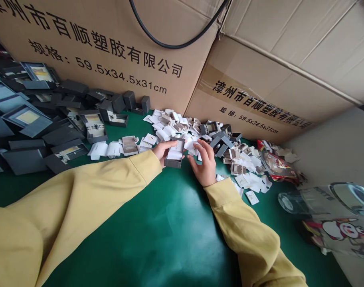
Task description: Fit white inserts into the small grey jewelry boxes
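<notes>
In the head view, holding a small dark box point(175, 153) up above the green tabletop point(146, 231), left hand point(161, 152) closed around its left side, thumb along the upper edge. Tilted toward the camera, showing white inside with faint print, too small to read. Impossible to tell the grip on the underside, hidden behind the box itself.

And just to the right, hovering empty with fingers bent and spread, right hand point(205, 162): thumb close beside the box, contact hard to make out.

Behind both hands, scattered in a loose heap, white card pieces point(168, 131), partly covered by the fingers. Among them on the right, some small dark frames point(220, 143), too jumbled to separate. Crowding the left, dark grey boxes point(26, 159), several open, cut off by the picture's edge.

Standing at the back, printed cardboard cartons point(110, 52), tops out of view, with a black cable point(173, 46) looping down in front. Over at the right, a crumpled red packet point(277, 163), then a clear plastic cup point(322, 199), blurred and running out of the frame.
</notes>
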### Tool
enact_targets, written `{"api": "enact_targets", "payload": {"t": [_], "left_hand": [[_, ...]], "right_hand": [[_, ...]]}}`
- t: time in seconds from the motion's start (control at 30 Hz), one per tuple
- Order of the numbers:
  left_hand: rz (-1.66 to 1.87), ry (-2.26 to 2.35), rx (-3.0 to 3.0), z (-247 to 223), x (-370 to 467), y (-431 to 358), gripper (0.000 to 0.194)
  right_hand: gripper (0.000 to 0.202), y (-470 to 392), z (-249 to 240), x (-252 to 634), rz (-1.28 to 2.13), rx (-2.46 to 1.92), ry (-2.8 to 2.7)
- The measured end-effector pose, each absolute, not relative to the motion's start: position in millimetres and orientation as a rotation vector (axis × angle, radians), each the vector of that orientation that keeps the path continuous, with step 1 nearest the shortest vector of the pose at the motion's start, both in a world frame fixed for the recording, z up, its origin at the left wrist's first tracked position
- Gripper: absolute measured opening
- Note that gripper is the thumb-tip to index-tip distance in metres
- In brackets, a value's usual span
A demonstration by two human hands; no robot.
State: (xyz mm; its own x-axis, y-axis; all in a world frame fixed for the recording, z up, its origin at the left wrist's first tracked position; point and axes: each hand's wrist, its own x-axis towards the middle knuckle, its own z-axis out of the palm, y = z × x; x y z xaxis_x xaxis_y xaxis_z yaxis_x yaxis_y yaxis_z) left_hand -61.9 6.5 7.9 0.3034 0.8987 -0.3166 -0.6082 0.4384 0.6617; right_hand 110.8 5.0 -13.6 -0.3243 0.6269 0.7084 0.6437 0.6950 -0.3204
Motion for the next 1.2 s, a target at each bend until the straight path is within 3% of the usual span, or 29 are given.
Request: {"api": "enact_targets", "payload": {"t": [0.2,0.5,0.87,1.2], "left_hand": [[1.103,0.688,0.544,0,-60,6,0.035],[1.103,0.663,0.631,-9,-58,5,0.029],[0.998,0.668,0.607,-10,-62,9,0.024],[0.858,0.601,0.670,-8,-65,9,0.032]], "right_hand": [[0.031,7,-15,110,0.092,-1.020,-1.981],[0.051,8,-18,111,0.082,-1.171,-1.922],[0.042,-19,-23,114,0.213,-1.179,-1.900],[0.043,-22,-18,114,0.261,-1.087,-1.936]]}}
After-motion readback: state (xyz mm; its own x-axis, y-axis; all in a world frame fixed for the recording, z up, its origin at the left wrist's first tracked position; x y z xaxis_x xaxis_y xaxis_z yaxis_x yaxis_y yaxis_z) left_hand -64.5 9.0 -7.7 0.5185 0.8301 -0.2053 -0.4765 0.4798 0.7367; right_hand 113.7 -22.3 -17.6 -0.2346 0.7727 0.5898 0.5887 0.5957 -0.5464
